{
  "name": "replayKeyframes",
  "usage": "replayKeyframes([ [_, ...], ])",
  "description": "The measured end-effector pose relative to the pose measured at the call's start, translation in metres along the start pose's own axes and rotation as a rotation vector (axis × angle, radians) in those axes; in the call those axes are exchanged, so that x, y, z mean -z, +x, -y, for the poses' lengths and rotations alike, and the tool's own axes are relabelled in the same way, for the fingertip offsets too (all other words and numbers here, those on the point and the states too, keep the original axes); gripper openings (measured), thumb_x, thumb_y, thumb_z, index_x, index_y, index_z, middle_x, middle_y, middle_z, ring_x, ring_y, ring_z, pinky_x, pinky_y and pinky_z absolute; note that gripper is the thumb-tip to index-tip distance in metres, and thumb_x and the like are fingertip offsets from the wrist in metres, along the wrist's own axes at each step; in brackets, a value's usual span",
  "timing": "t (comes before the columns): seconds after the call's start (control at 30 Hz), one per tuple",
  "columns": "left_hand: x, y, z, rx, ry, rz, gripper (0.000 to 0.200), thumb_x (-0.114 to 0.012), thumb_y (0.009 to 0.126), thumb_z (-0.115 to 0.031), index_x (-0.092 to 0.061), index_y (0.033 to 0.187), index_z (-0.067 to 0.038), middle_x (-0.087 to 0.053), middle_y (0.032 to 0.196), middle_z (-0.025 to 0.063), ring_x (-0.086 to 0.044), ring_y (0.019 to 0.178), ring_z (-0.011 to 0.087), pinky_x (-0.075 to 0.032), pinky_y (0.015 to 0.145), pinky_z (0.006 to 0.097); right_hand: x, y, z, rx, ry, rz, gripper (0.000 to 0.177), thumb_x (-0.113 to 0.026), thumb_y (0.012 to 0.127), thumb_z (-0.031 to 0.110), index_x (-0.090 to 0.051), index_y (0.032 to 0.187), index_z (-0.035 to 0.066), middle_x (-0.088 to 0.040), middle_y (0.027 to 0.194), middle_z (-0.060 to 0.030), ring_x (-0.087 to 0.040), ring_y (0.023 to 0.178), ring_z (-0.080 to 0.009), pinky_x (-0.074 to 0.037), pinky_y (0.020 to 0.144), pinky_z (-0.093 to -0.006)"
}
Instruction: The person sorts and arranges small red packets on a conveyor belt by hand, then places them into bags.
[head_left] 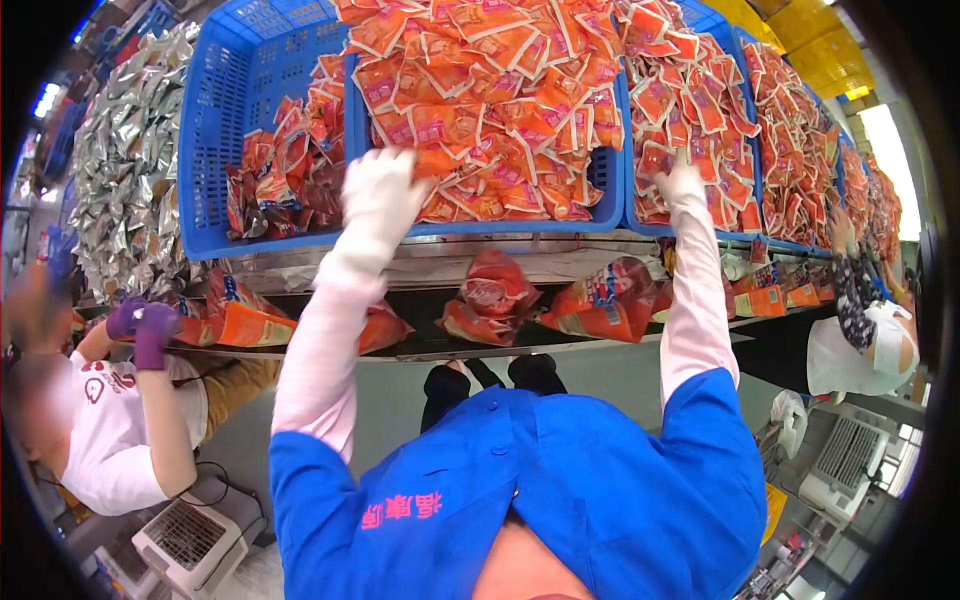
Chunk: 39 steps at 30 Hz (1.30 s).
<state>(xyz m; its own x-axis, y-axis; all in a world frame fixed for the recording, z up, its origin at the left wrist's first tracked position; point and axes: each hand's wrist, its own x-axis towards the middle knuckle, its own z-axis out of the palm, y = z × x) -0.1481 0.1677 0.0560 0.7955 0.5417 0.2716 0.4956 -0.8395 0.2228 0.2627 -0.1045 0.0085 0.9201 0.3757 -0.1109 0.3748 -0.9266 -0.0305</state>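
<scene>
My left hand (pixel 380 192), in a white glove, is curled over the left edge of the sachet heap, its fingers closed by a slightly blurred orange sachet (pixel 437 162). That heap of small orange-and-white sachets fills a blue crate (pixel 500 228) in front of me. Farther right, my right hand (pixel 683 185), gloved too, reaches into another blue crate (pixel 628 205) of the same sachets. Its fingertips pinch at a sachet (pixel 655 158) near the front. Below both hands, filled red bags (pixel 492 298) stand along a dark conveyor belt (pixel 425 335).
At left is a blue crate (pixel 215 150) partly filled with larger red packs (pixel 290 165). Beyond it lies a pile of silver pouches (pixel 130 170). A co-worker with purple gloves (pixel 150 330) works at left; another person (pixel 865 345) at right. More sachet crates (pixel 790 130) continue rightward.
</scene>
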Motion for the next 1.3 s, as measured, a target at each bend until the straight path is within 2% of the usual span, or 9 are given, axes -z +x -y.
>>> replayKeyframes([
  [0.13,-0.049,0.03,0.0,0.147,0.153,0.165,0.021,-0.074,0.084,-0.023,-0.07,0.096,-0.007,-0.072,0.106,0.012,-0.067,0.101,0.0351,-0.054,0.086,0.0465,-0.078,0.011,-0.027,0.228,0.019,-0.135,0.067,-0.072,0.084,0.023,-0.052,0.148,0.017,-0.071,0.107,-0.0291,-0.068,0.104,-0.0448,-0.054,0.094,-0.0515],
  [0.37,0.073,-0.082,-0.04,0.225,-1.047,0.143,0.027,-0.053,0.083,0.018,-0.064,0.104,0.004,-0.071,0.108,0.0112,-0.066,0.092,0.0123,-0.053,0.085,0.0277,-0.022,0.0,-0.053,0.418,0.161,0.005,0.038,-0.077,0.083,0.025,-0.071,0.115,0.007,-0.073,0.094,-0.0205,-0.071,0.091,-0.0377,-0.055,0.084,-0.0443],
  [0.57,0.027,-0.135,-0.04,-0.199,0.155,0.538,0.025,-0.074,0.078,-0.021,-0.069,0.097,-0.006,-0.07,0.094,0.0131,-0.068,0.095,0.0282,-0.047,0.098,0.0451,-0.047,0.007,-0.036,0.197,0.764,0.195,0.032,-0.074,0.086,0.012,-0.062,0.112,-0.002,-0.068,0.094,-0.0115,-0.068,0.074,-0.0202,-0.058,0.058,-0.0366],
  [0.7,0.062,-0.148,-0.026,-0.246,-0.127,0.356,0.03,-0.077,0.073,-0.026,-0.07,0.096,-0.008,-0.07,0.1,0.0106,-0.065,0.109,0.028,-0.044,0.101,0.0501,0.069,-0.082,0.034,0.363,1.515,0.163,0.051,-0.079,0.09,0.016,-0.057,0.136,0.007,-0.071,0.119,-0.0094,-0.073,0.092,-0.018,-0.059,0.064,-0.0292],
  [0.87,0.042,-0.187,0.004,-0.387,0.191,0.406,0.02,-0.071,0.074,-0.019,-0.07,0.091,-0.008,-0.069,0.086,0.0052,-0.067,0.091,0.025,-0.048,0.096,0.0465,0.082,-0.25,0.232,1.136,1.095,0.564,0.019,-0.071,0.092,0.019,-0.074,0.108,0.009,-0.075,0.097,-0.008,-0.073,0.093,-0.0232,-0.057,0.083,-0.0404],
  [0.93,0.036,-0.198,0.0,-0.237,0.054,0.245,0.009,-0.065,0.072,-0.01,-0.069,0.081,-0.012,-0.067,0.081,0.0038,-0.067,0.085,0.023,-0.053,0.085,0.0433,0.052,-0.287,0.294,1.432,0.31,0.684,0.024,-0.066,0.094,0.027,-0.076,0.106,0.009,-0.074,0.096,-0.0166,-0.073,0.092,-0.0329,-0.058,0.085,-0.041],
  [1.03,0.048,-0.2,0.001,-0.272,0.011,0.115,0.004,-0.067,0.069,-0.015,-0.063,0.071,-0.013,-0.061,0.068,0.0024,-0.064,0.073,0.0212,-0.053,0.082,0.0395,-0.192,-0.336,0.361,1.181,-0.513,1.133,0.024,-0.065,0.09,0.03,-0.082,0.102,0.016,-0.078,0.103,-0.0139,-0.075,0.097,-0.0346,-0.057,0.091,-0.0438],
  [1.07,0.049,-0.205,-0.004,-0.293,-0.009,0.134,0.006,-0.066,0.068,-0.015,-0.062,0.072,-0.013,-0.06,0.067,0.0026,-0.065,0.073,0.0211,-0.053,0.083,0.0398,-0.213,-0.335,0.315,1.646,-0.302,0.62,0.027,-0.068,0.088,0.031,-0.08,0.106,0.015,-0.078,0.103,-0.0137,-0.075,0.1,-0.0326,-0.057,0.091,-0.0436],
  [1.3,0.093,-0.164,0.023,-0.172,-0.127,0.394,0.015,-0.077,0.075,-0.022,-0.071,0.076,-0.008,-0.066,0.07,0.0084,-0.067,0.077,0.0304,-0.051,0.084,0.0415,0.03,-0.306,0.326,1.38,-0.119,1.062,0.051,-0.073,0.081,0.019,-0.066,0.131,0.011,-0.075,0.105,-0.0178,-0.073,0.104,-0.0326,-0.057,0.089,-0.0435],
])
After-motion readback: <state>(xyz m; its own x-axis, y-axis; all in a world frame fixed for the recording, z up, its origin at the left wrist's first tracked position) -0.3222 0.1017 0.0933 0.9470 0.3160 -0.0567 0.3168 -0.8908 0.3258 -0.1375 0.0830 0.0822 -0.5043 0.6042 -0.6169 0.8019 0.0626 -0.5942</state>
